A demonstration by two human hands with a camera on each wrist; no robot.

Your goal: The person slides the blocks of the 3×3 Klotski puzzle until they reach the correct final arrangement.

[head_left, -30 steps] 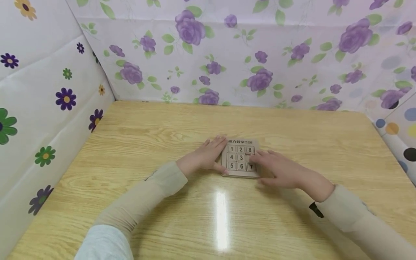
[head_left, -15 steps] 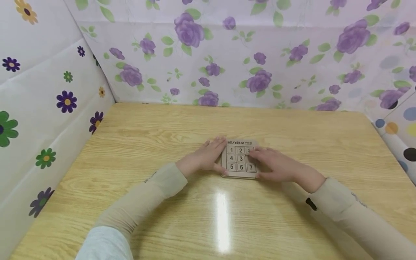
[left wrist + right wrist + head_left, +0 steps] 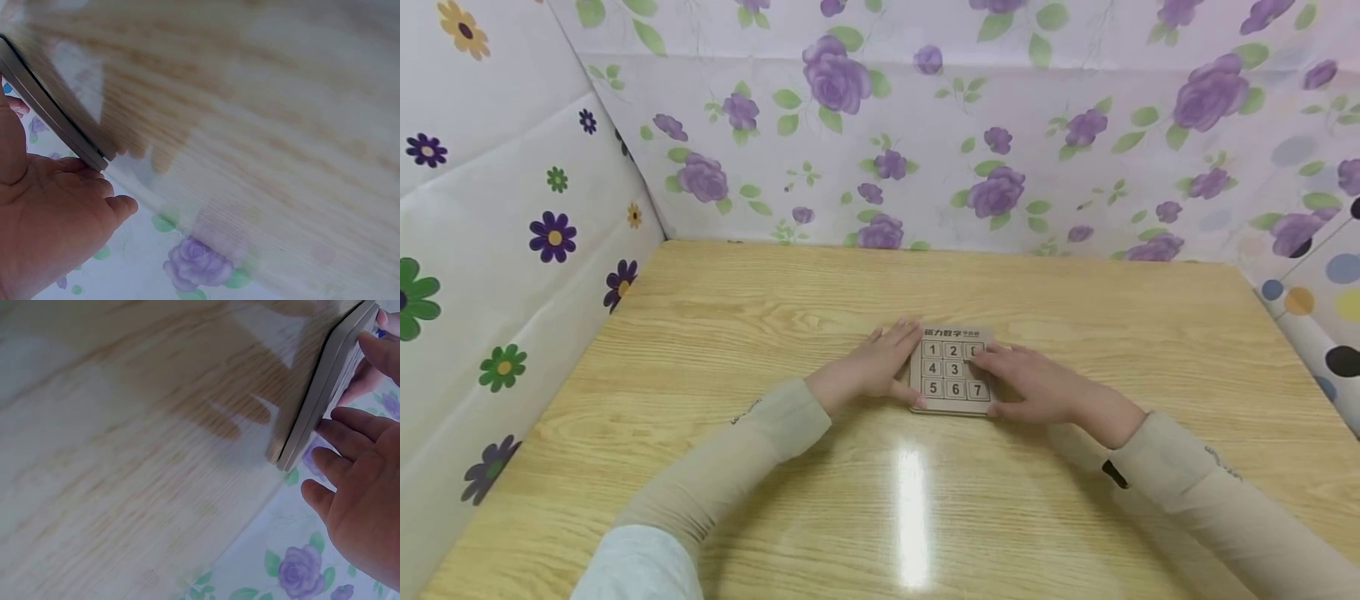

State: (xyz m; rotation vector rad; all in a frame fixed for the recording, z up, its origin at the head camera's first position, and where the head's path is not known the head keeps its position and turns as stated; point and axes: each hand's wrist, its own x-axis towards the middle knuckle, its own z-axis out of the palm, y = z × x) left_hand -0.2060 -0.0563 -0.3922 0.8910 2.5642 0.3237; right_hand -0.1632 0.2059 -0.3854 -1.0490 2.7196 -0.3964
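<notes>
A flat square number slide puzzle (image 3: 953, 408) lies on the table, lettering along its top. Its tiles read 1, 2, 8, then 4, 3 and a gap, then 5, 6, 7. My left hand (image 3: 880, 367) holds its left side, fingertips at the upper left corner and thumb at the lower left one. My right hand (image 3: 1045, 385) reaches over the right side, a fingertip on the 8 tile (image 3: 972, 351), partly covering it. Its thumb meets the lower right corner. In the wrist views, the puzzle's edge (image 3: 59, 115) shows beside the left fingers and its other edge (image 3: 325, 387) beside the right fingers.
The wood-grain table (image 3: 760, 333) stretches around the puzzle, with a bright light reflection in front. Floral sheeting (image 3: 850, 150) stands behind the table, and a white flower-patterned sheet (image 3: 490, 250) stands on the left. Dotted sheeting (image 3: 1300, 300) borders the right.
My right hand has shifted up and slightly left, its fingertip moving from the gap in the middle row onto the 8 tile. The left hand stays at the puzzle's left side.
</notes>
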